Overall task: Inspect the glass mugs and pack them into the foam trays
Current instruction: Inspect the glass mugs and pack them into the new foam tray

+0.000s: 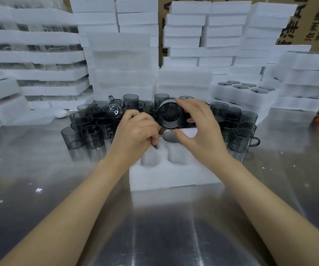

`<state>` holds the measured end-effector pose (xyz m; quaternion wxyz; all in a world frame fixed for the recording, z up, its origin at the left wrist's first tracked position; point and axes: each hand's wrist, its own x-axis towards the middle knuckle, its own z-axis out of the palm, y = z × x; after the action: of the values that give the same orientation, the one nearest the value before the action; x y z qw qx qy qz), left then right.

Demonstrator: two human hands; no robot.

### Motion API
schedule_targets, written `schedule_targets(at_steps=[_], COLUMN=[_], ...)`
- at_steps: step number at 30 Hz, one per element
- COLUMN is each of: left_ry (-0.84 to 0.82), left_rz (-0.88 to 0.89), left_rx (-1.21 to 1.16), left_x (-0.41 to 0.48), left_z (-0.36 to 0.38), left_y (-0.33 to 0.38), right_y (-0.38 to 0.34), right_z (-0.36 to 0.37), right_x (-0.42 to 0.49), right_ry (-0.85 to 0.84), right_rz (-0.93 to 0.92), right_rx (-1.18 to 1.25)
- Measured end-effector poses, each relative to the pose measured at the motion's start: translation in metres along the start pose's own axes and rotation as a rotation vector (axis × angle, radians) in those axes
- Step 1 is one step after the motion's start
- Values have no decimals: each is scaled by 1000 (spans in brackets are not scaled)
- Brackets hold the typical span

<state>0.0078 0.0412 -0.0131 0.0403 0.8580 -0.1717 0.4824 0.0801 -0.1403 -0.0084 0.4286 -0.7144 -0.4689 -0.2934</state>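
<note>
A dark, see-through glass mug (171,117) is up in the air, tipped on its side so its round mouth faces us. The right hand (199,129) holds it, with the fingers curled over the top rim and the thumb under the bottom rim. The left hand (135,131) is curled round the mug's handle, down at the mug's lower left edge.

Right under the mug sits a white foam tray (172,175) on the shiny metal table (174,227). The tray looks soft and bumpy, with round holes in it. One smoky mug (171,137) already sits in a far hole, and two near holes have nothing in them.

Behind the tray, on the far side, many more gray glass mugs (89,129) stand close together. They are round with straight sides. One small mug (116,109) lies tipped on top of them at the left.

Far to the right, a filled tray (245,93) shows round mug tops in its holes. Tall piles of white foam blocks (120,54) stand at the back. Brown cardboard boxes (296,25) stand behind them. Little white crumbs (38,190) lie on the table at the near left.
</note>
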Motion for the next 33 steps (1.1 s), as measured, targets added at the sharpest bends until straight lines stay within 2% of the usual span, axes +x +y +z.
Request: schedule_targets(at_steps=[6,10,12,16,18,21,24,26,30,33], left_ry=[-37,-45,-32,65,119,143,103,72,44,51], left_rz=[101,187,231,294,270,76,-100,-125,-118,-166], left_rx=[39,94,119,129,151,119,55,29,13,-1], left_x=[3,4,4,5,7,4,-1,-2,-1,-3], left_z=[-6,-7,-8,-9,-8,-6,-2,-1,0,2], left_y=[5,5,6,9,11,7,3,3,1,-1], right_y=[-2,-4,-4,-6,-1,15,34,43,45,48], right_z=[3,6,6,4,-4,-21,-33,-34,-28,-31], right_x=[-1,-2,-1,4,8,12,13,11,3,4], right_ry=[-70,-43,5,132,186,192,96,-22,-215,-271], right_rz=[-32,-25,42,345,414,444,561,606,520,493], right_rx=[9,48,106,390,421,314,291,253,192,138])
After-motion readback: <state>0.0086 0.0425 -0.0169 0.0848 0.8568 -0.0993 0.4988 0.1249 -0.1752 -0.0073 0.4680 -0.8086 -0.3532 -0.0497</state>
